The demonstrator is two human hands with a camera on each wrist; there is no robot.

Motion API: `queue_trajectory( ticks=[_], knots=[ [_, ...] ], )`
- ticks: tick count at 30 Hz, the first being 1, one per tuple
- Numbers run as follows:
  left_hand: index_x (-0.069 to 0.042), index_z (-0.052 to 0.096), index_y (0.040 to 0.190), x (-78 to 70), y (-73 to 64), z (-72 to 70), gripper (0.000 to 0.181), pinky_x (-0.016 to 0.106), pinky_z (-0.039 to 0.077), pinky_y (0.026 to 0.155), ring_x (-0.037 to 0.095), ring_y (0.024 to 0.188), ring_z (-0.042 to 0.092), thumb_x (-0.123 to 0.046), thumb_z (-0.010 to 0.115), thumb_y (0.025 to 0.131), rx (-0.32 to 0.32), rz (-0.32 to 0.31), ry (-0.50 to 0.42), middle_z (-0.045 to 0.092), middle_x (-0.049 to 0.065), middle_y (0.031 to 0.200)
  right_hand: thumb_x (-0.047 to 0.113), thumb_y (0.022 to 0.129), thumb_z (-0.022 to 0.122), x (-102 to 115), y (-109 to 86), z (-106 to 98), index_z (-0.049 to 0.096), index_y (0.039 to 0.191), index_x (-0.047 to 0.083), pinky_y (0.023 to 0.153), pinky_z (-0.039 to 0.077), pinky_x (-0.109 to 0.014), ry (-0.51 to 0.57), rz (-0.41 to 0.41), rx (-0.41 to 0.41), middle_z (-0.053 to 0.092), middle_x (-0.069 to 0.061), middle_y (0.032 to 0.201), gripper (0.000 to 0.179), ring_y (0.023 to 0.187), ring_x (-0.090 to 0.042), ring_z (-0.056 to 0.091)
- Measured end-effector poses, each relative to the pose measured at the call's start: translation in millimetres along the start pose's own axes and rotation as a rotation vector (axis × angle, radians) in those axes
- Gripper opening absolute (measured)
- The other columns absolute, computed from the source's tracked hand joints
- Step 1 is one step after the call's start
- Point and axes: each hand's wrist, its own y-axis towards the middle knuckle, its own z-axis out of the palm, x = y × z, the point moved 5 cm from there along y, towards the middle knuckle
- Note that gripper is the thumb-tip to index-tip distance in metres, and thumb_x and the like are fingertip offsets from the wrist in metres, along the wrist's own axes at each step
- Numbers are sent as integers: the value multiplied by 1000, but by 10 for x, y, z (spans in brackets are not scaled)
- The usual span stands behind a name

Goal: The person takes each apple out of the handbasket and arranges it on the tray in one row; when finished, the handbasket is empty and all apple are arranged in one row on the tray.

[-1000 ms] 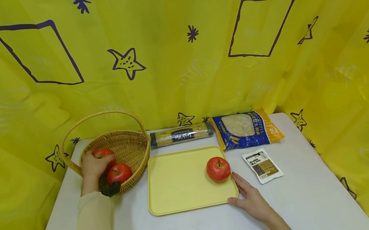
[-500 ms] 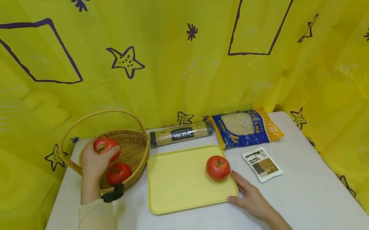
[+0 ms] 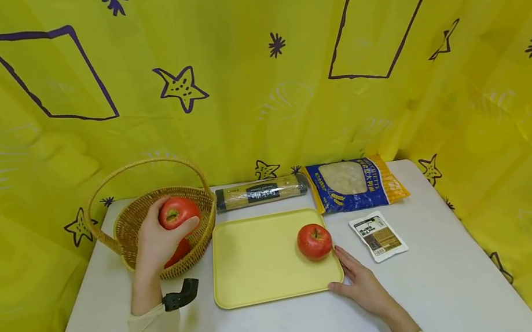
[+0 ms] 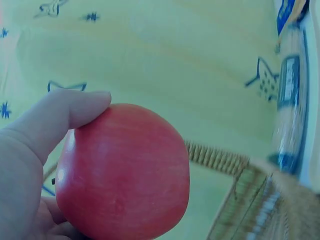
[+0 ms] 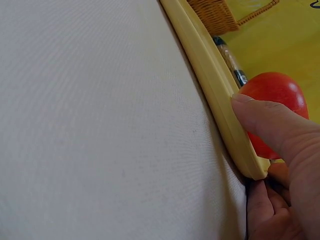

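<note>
My left hand (image 3: 156, 240) grips a red apple (image 3: 179, 211), thumb on one side and fingers on the other, above the wicker basket (image 3: 208, 239). The left wrist view shows that apple close up, the thumb on its upper edge. Partly hidden behind the hand, another red apple (image 3: 180, 251) lies in the basket. A third apple (image 3: 314, 242) sits on the right side of the pale yellow tray (image 3: 256, 264). At the tray's front right corner my right hand (image 3: 365, 287) holds the edge. In the right wrist view its thumb (image 5: 265, 116) lies on the rim, fingers below.
Behind the tray lies a clear pack of spaghetti (image 3: 261, 192). A blue and yellow pasta bag (image 3: 354, 185) is to its right, with a small white and brown pouch (image 3: 379, 236) in front. The basket's tall handle (image 3: 149, 161) arches overhead. A yellow curtain (image 3: 244, 128) hangs behind the table.
My left hand has lifted the apple out from the basket's left side and carried it to the right, over the other apple. The right hand and tray have stayed put.
</note>
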Motion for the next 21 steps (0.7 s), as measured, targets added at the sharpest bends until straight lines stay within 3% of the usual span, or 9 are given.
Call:
queue_trajectory(
  ticks=[6, 21],
  knots=[
    [-10, 38, 148, -95, -79, 245, 83, 51, 46, 90, 35, 114, 50, -34, 81, 81, 73, 46, -83, 50, 18, 132, -1, 80, 79, -30, 8, -3, 30, 145, -14, 105, 31, -35, 4, 8, -1, 23, -27, 154, 83, 139, -37, 27],
    [-14, 45, 144, -212, -214, 990, 81, 45, 52, 80, 29, 105, 56, -30, 85, 75, 232, 146, -113, 53, 10, 128, -1, 79, 79, -10, 4, 0, 30, 144, -15, 105, 30, -36, 16, 14, -1, 23, -28, 154, 82, 139, -38, 27]
  ],
)
